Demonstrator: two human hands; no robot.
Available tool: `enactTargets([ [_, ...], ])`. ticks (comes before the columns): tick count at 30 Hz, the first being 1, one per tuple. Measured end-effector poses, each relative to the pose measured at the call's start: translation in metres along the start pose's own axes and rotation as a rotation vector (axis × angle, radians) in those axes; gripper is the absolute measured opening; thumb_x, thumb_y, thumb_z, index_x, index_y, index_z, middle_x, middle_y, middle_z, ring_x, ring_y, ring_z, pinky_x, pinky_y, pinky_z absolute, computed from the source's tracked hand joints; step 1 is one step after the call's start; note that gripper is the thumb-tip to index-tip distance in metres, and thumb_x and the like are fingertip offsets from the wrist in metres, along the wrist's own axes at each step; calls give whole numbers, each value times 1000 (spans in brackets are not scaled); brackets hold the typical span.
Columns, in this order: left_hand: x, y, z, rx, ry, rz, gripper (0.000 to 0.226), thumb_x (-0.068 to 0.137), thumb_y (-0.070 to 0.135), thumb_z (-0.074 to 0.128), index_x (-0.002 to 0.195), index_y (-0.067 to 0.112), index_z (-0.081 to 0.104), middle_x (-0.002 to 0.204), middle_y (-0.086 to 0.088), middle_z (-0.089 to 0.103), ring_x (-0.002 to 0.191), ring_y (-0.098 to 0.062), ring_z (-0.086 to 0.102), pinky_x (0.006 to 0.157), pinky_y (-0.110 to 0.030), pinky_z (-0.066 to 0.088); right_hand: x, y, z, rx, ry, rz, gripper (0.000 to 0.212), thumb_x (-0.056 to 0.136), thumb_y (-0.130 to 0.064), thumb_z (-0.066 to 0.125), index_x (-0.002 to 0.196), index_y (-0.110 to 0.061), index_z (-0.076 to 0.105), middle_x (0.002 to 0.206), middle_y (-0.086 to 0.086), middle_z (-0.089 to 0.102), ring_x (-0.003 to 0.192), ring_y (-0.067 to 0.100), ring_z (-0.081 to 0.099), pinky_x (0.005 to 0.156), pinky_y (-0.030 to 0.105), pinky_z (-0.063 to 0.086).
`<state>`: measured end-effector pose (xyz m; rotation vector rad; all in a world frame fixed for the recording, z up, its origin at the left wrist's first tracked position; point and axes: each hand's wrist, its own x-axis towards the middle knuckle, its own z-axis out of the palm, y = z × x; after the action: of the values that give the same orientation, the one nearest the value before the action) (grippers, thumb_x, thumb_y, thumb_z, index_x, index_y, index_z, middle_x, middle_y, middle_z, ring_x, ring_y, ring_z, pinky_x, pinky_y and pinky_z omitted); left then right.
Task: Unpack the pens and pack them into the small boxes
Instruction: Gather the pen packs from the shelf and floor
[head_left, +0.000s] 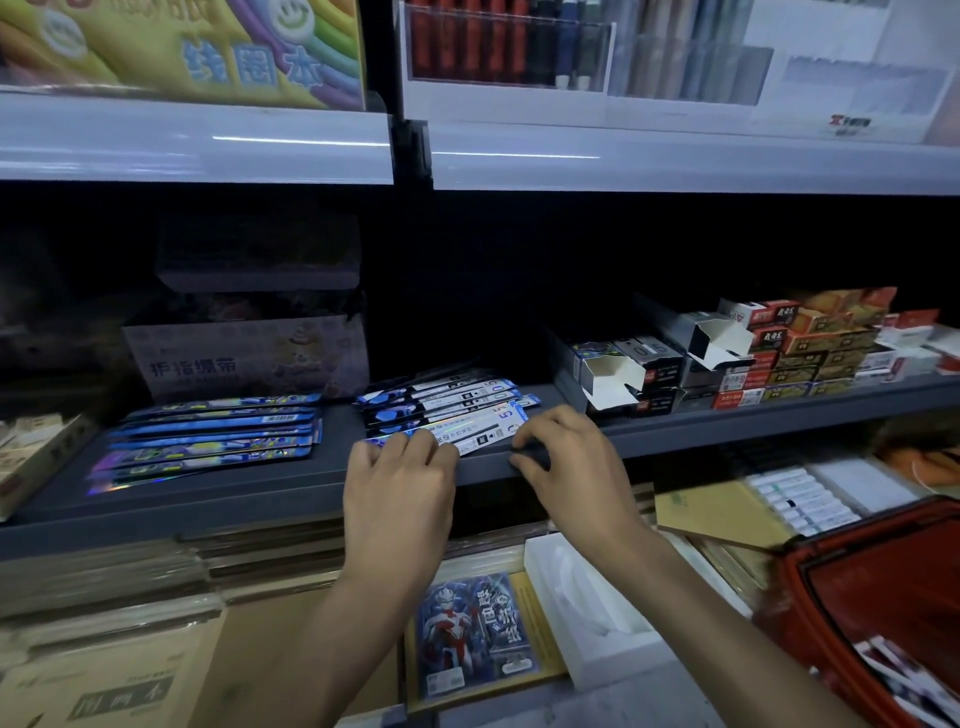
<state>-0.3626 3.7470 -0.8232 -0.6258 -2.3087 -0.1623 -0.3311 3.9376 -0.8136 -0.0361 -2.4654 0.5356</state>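
My left hand (400, 467) is curled, knuckles up, and its fingertips pinch the left end of a long flat pen pack (470, 432) at the front lip of the shelf (249, 501). My right hand (566, 452) is curled in the same way over the right end of that pack, fingers bent down toward the shelf edge. Under those fingertips there is a small dark shape; it may be a pen or only shadow, I cannot tell. The pack lies nearly flat and slightly slanted between my 2 hands, its white label side facing up.

Just behind it sits a loose pile of pen packs (441, 397), fanned out and overlapping. A second pile of blue packs (213, 431) lies to the left on the same shelf, well apart from my hands. To the right stand 2 small boxes (613, 379) with their end flaps open, on top of darker boxes. Beyond them is a stack of red and orange cartons (810, 353).

At the dim back of the shelf, a pale printed cardboard box (244, 358) stands behind the blue packs. A grey rail (197, 140) runs overhead under an upper shelf of stationery. Below my arms are brown notebooks (104, 675), a card pack (478, 634) showing a red and silver figure, and a white box (587, 613). A red basket (883, 597) sits at the lower right.
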Motion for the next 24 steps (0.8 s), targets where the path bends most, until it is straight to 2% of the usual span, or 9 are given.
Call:
enactTargets([
  [5, -1, 2, 1, -31, 85, 25, 10, 89, 21, 73, 81, 19, 68, 77, 0, 59, 72, -28, 56, 69, -40, 30, 0, -2, -3, -31, 48, -30, 10, 90, -25, 78, 96, -20, 71, 101, -6, 62, 100, 19, 61, 72, 37, 54],
  [8, 1, 6, -5, -77, 138, 28, 17, 96, 32, 58, 88, 21, 69, 83, 2, 61, 77, -27, 57, 71, -40, 32, 3, -2, -16, -122, 197, -43, 10, 90, -23, 77, 97, -19, 71, 98, -3, 61, 95, 23, 61, 63, 34, 52],
  [12, 7, 11, -11, -159, 152, 11, 19, 95, 34, 58, 102, 20, 70, 93, 2, 65, 86, -26, 61, 76, -41, 37, 7, 8, -38, -204, 405, 26, 18, 91, -31, 73, 101, -18, 66, 94, -1, 59, 86, 24, 60, 55, 30, 43],
  [15, 9, 17, -10, -230, 111, -38, 22, 96, 33, 59, 111, 21, 68, 101, 3, 66, 91, -25, 62, 80, -40, 42, 10, 21, -38, -253, 371, 189, 38, 87, -51, 73, 104, -18, 64, 98, 0, 56, 91, 24, 59, 57, 31, 43],
  [17, 9, 22, -9, -292, 52, -79, 25, 97, 32, 62, 119, 21, 66, 108, 3, 65, 97, -25, 63, 85, -41, 45, 10, 28, -33, -304, 294, 250, 49, 84, -55, 75, 111, -15, 65, 105, 3, 55, 101, 26, 57, 60, 32, 45],
  [18, 9, 24, -8, -310, 26, -86, 28, 96, 33, 65, 121, 21, 65, 111, 3, 65, 99, -25, 63, 86, -42, 46, 11, 31, -31, -330, 268, 256, 49, 84, -53, 76, 113, -14, 67, 106, 3, 53, 102, 26, 56, 60, 31, 44],
  [20, 9, 29, -8, -321, 2, -77, 32, 94, 32, 67, 123, 21, 64, 115, 3, 64, 102, -25, 62, 87, -43, 47, 13, 37, -29, -360, 257, 239, 36, 88, -40, 77, 109, -13, 71, 103, 3, 51, 99, 25, 55, 57, 30, 42],
  [22, 10, 33, -11, -336, 7, -70, 31, 94, 31, 67, 123, 22, 64, 116, 4, 64, 103, -24, 62, 87, -42, 47, 14, 41, -30, -350, 280, 220, 17, 89, -23, 76, 103, -12, 76, 99, 3, 49, 94, 24, 55, 53, 29, 39],
  [24, 9, 36, -14, -347, 27, -62, 30, 93, 29, 68, 123, 22, 64, 116, 4, 64, 104, -24, 61, 88, -41, 46, 12, 44, -35, -323, 337, 194, 9, 88, -13, 77, 96, -13, 78, 94, 3, 48, 85, 24, 55, 51, 27, 36],
])
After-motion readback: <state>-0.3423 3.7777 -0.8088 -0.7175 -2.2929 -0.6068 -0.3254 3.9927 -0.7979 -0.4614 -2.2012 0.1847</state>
